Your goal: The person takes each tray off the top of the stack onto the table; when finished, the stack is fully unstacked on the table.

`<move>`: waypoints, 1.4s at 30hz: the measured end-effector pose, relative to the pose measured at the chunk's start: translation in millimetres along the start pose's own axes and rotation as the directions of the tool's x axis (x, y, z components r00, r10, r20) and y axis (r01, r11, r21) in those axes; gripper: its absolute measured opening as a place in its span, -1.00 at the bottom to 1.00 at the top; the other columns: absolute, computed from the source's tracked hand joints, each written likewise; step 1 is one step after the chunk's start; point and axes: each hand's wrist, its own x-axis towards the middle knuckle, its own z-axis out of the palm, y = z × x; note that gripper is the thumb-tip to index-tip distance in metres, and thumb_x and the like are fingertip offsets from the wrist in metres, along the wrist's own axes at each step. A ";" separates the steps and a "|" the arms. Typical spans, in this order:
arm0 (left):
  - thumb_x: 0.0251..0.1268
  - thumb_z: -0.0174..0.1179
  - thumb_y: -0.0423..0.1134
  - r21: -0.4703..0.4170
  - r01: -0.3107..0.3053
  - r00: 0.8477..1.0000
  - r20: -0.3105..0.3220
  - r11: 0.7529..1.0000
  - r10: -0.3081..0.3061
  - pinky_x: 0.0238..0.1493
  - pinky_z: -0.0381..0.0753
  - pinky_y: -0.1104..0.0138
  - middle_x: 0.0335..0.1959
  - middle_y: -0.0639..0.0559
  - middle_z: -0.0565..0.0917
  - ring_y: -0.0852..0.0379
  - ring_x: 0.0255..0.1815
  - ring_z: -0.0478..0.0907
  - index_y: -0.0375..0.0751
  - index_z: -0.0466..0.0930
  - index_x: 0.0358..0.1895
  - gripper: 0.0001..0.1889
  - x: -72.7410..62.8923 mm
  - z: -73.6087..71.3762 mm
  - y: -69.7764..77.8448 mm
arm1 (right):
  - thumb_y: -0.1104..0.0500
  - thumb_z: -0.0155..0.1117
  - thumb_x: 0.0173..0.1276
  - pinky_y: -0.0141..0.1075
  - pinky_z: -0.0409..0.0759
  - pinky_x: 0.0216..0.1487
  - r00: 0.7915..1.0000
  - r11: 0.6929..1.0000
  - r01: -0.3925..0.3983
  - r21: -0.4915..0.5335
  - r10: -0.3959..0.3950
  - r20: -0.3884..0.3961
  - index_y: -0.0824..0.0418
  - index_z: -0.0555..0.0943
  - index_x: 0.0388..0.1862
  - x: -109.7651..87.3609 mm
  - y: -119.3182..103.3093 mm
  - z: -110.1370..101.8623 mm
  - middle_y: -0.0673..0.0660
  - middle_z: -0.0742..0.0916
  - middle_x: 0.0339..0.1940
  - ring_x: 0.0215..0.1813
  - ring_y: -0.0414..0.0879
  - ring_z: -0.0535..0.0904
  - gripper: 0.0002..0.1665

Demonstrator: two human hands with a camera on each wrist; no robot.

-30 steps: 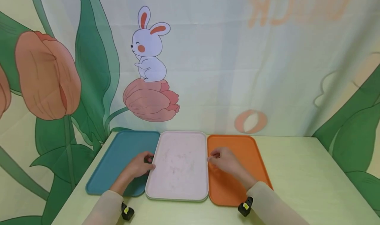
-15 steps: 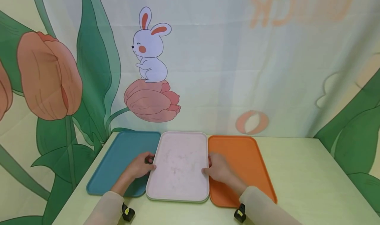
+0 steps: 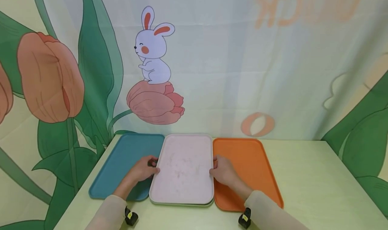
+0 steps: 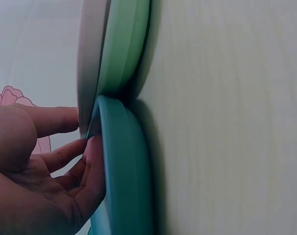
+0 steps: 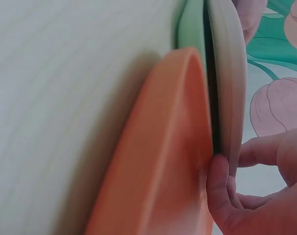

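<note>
A pale pink tray (image 3: 182, 166) lies over a light green tray (image 4: 123, 44), which shows as a thin rim beneath it. My left hand (image 3: 143, 169) pinches the pink tray's left edge, thumb on top and fingers under the rim. On the opposite side, my right hand (image 3: 223, 171) pinches the right edge in the same way. In the right wrist view a dark gap parts the pink tray (image 5: 228, 73) from the green one (image 5: 191, 29). The left fingers hang over the blue tray (image 3: 121, 162), the right ones over the orange tray (image 3: 248, 162).
The blue and orange trays flank the stack closely on a pale wood-grain table (image 3: 309, 176). Behind the table hangs a printed curtain (image 3: 212, 65) with a rabbit and tulips.
My right hand has moved from just beside the pink tray to a grip on its right edge. The tray's near right side has risen slightly off the green one. My left hand stays put.
</note>
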 end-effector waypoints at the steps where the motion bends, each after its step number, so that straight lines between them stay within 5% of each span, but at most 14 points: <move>1: 0.45 0.32 -0.36 -0.006 0.002 1.000 0.000 1.000 -0.002 -0.15 0.74 0.10 -0.03 -0.20 0.56 -0.05 -0.14 0.60 -0.46 0.46 0.39 -0.48 -0.4 0.1 0.3 | 0.41 0.33 0.21 -0.31 0.44 -0.47 1.000 1.000 -0.009 0.015 0.009 -0.010 0.47 0.54 0.08 -0.2 -0.8 -0.5 0.06 0.56 -0.48 -0.53 -0.12 0.45 -0.57; 6: 0.58 0.23 -0.23 -0.010 0.003 1.000 0.001 1.000 -0.003 -0.13 0.74 0.12 -0.04 -0.17 0.57 -0.02 -0.11 0.60 -0.43 0.48 0.38 -0.53 -1.2 2.4 0.6 | 0.38 0.34 0.31 -0.28 0.61 -0.46 0.993 0.970 -0.112 0.216 0.115 -0.001 0.42 0.53 0.22 -1.4 -3.0 -5.8 0.12 0.63 -0.39 -0.50 -0.06 0.56 -0.51; 11: 0.67 0.13 -0.16 -0.010 -0.006 1.000 -0.011 1.000 0.006 -0.10 0.76 0.11 0.04 -0.20 0.58 -0.06 -0.02 0.64 -0.43 0.48 0.39 -0.55 -1.2 3.8 1.7 | 0.36 0.33 0.43 -0.15 0.78 -0.35 0.967 0.849 -0.253 0.464 0.226 0.114 0.45 0.52 0.22 -1.5 -8.1 -15.4 0.26 0.71 -0.24 -0.35 0.02 0.70 -0.58; 22: 0.73 0.03 -0.17 -0.010 -0.003 1.000 -0.017 1.000 0.003 -0.07 0.77 0.10 0.20 -0.26 0.62 -0.09 0.08 0.66 -0.36 0.52 0.40 -0.59 -1.0 4.5 2.4 | 0.34 0.35 0.42 -0.22 0.76 -0.28 0.942 0.707 -0.334 0.624 0.274 0.194 0.43 0.54 0.28 1.1 -2.4 -28.0 0.18 0.75 -0.28 -0.31 -0.05 0.69 -0.52; 29: 0.61 0.20 -0.24 -0.043 -0.021 1.000 0.007 0.999 0.021 -0.13 0.76 0.13 0.04 -0.20 0.61 0.00 -0.10 0.64 -0.41 0.51 0.41 -0.55 -0.7 6.3 1.6 | 0.30 0.35 0.45 -0.23 0.76 -0.20 0.944 0.714 -0.324 0.621 0.284 0.166 0.44 0.53 0.33 -6.4 12.2 -54.7 0.19 0.76 -0.16 -0.22 -0.04 0.72 -0.48; 36: 0.43 0.32 -0.42 -0.036 -0.054 0.999 -0.003 0.998 0.054 -0.24 0.69 0.15 -0.13 -0.13 0.54 0.02 -0.23 0.53 -0.45 0.52 0.36 -0.52 0.7 6.5 -0.5 | 0.21 0.31 0.56 -0.15 0.78 0.00 0.952 0.758 -0.304 0.577 0.269 0.147 0.42 0.44 0.46 -22.3 31.6 -109.8 0.21 0.74 0.05 -0.07 0.00 0.73 -0.40; 42: 0.43 0.32 -0.43 -0.033 -0.063 0.998 -0.011 0.997 0.062 -0.25 0.66 0.14 -0.15 -0.12 0.53 0.02 -0.27 0.51 -0.45 0.52 0.35 -0.53 1.1 6.1 -2.3 | 0.14 0.31 0.59 -0.22 0.78 -0.04 0.952 0.775 -0.303 0.555 0.272 0.139 0.42 0.33 0.56 -34.5 62.8 -154.1 0.09 0.72 0.02 -0.13 -0.06 0.74 -0.29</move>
